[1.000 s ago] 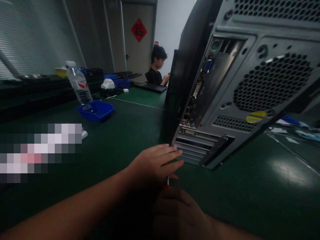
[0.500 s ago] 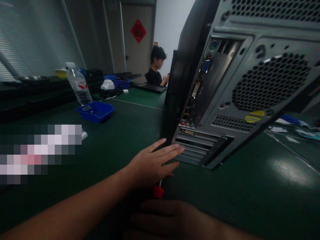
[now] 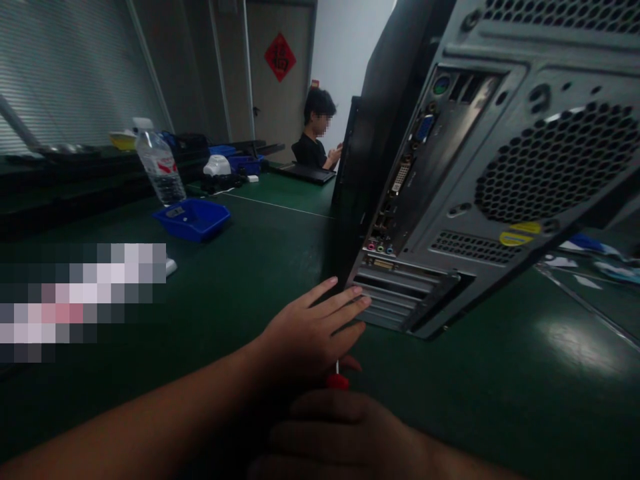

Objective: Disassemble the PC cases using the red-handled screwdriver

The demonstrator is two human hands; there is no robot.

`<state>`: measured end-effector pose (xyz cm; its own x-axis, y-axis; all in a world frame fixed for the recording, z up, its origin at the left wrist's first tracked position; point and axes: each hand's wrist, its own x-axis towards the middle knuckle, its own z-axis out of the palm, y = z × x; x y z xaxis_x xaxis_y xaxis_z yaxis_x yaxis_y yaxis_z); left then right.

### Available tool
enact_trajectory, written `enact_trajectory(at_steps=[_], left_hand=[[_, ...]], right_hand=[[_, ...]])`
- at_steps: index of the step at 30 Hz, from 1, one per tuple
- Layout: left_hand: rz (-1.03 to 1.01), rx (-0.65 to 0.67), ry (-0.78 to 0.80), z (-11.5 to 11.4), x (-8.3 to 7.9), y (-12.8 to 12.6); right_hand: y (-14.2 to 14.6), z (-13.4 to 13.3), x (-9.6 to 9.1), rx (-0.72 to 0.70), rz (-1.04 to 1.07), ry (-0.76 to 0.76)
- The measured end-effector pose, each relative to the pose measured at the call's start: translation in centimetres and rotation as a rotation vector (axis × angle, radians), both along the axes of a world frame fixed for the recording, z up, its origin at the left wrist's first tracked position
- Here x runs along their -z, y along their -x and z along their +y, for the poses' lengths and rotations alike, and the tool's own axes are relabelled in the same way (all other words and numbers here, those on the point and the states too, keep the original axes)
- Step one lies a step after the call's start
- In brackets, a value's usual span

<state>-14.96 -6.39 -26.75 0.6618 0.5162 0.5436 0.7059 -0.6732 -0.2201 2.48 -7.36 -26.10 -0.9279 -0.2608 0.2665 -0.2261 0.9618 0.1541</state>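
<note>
A desktop computer case [image 3: 450, 220] stands on the green table, tilted in my view, its back with ports, expansion slots and fan grille facing me. My left hand [image 3: 310, 330] is stretched out at the case's lower left corner. Its fingers are spread, and the tips meet the edge by the slot covers. Below it, my right hand [image 3: 345, 433] is closed around a screwdriver [image 3: 338, 381]. Only a red end of its handle and a bit of thin metal shaft show. The shaft runs up behind my left hand, so its tip is hidden.
A blue parts bin [image 3: 197, 220] with small bits in it sits at the left, before a water bottle [image 3: 163, 167]. A person [image 3: 313, 143] in dark clothes sits at the far end near a flat black panel [image 3: 305, 173]. Papers [image 3: 587, 281] lie at the right.
The screwdriver's red part and my right hand have shifted slightly right, and less of the shaft shows. My left hand keeps its place at the case corner. The view has moved a little.
</note>
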Motion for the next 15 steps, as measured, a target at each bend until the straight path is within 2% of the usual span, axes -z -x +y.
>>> enact_trajectory(at_steps=[2,7,10,15], left_hand=[[0.029,-0.009,0.017,-0.1,-0.1,0.1],[0.046,-0.010,0.036,-0.2,-0.3,0.2],[0.031,-0.002,0.046,-0.1,-0.3,0.4],[-0.035,0.043,0.052,0.1,-0.4,0.9]], right_hand=[[0.2,0.1,0.2,-0.022,0.002,0.061],[0.8,0.0,1.1,-0.155,0.306,0.359],[0.9,-0.2,1.1,-0.160,0.323,0.370],[0.3,-0.3,-0.1,-0.143,0.427,0.319]])
